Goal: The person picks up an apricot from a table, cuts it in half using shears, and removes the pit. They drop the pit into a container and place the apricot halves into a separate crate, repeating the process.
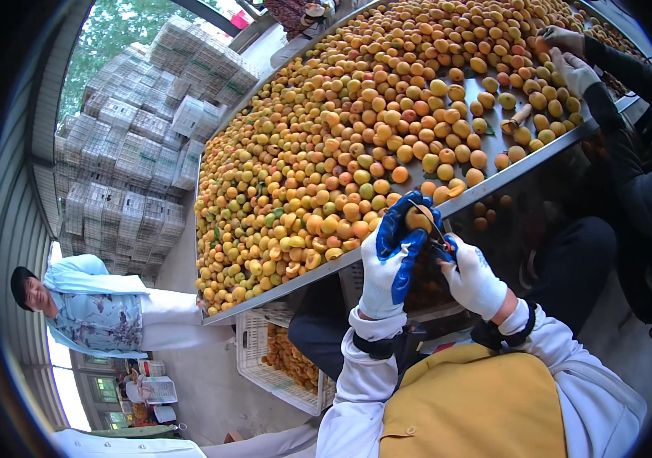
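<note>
Here, beside the metal table [515,171], the left hand [394,250] has fingers clamped on an apricot [417,220], the right hand [472,276] on a knife [445,246].

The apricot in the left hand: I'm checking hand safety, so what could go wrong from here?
The thin blade held in the right hand is very close to the left hand, so a slip might cut through that blue-coated glove. The rounded apricot could also turn or pop out of the left grip. With loose fruit heaped close to the near rim of the metal table, a bump might send some over.
</note>
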Available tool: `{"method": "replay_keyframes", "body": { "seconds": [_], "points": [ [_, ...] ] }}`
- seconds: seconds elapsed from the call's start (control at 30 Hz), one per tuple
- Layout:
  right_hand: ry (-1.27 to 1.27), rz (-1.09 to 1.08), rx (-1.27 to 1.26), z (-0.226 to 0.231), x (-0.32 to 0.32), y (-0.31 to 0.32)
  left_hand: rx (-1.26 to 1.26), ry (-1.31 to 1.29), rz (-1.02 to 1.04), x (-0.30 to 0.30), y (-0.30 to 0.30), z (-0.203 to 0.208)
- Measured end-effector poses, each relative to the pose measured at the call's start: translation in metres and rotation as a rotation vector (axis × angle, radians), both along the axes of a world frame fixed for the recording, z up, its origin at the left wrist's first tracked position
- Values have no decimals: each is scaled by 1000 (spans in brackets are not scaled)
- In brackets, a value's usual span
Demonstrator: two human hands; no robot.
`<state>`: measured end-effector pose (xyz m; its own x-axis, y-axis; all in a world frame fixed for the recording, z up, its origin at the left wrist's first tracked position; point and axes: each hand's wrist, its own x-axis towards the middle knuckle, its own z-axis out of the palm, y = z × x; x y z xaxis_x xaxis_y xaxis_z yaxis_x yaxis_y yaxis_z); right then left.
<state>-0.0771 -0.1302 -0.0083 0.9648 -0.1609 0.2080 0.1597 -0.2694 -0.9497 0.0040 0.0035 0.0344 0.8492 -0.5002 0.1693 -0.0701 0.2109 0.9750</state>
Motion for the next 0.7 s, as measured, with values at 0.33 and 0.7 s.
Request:
{"method": "replay_keyframes", "body": {
  "seconds": [0.33, 0.7],
  "points": [
    [-61, -121, 70, -30, 14, 24, -125, 206, 139, -18, -21, -29],
    [286, 287, 878, -19, 5, 27, 40, 138, 197, -9, 9, -43]
  ]
}}
